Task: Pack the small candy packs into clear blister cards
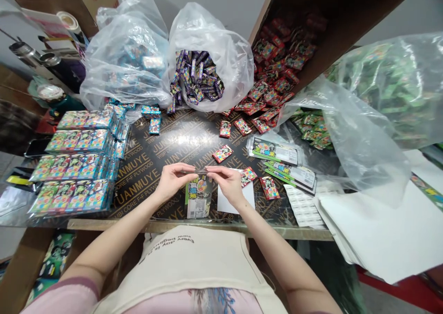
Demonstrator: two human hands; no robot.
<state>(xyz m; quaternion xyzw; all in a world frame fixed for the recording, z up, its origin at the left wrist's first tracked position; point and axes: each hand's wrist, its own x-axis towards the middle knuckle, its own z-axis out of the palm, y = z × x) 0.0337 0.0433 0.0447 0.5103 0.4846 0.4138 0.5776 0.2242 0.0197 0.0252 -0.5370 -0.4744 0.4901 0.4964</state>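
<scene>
A: What are you handling, and where is it?

B: You're holding a clear pouch (200,196) between your hands. Its card (197,208) is showing bright Chinese characters and a pale panel whose print is coming out too small to read.

A: How are you gripping it?

B: Your left hand (176,180) is pinching the pouch's top edge from the left, thumb against fingers; your right hand (228,182) is pinching the same edge from the right. Your forearms are converging on the pouch, your fingertips nearly meeting.

A: Which words are you seeing around it?

B: Around the pouch, the tabletop (141,180) is repeating "JUNYUANMUYE" and "CORE F-F PLYWOOD". On the pouch's near side, your apron (194,258) is reading "Every day is", upside down to the camera.

A: And farther out?

B: Right of the pouch, a white sheet (224,204), red packets (270,188) and labelled pouches (275,151) are lying. Well to its left, stacked packs (72,166) are standing; beyond it, a plastic bag (235,51) is spilling purple packets (200,76).
</scene>
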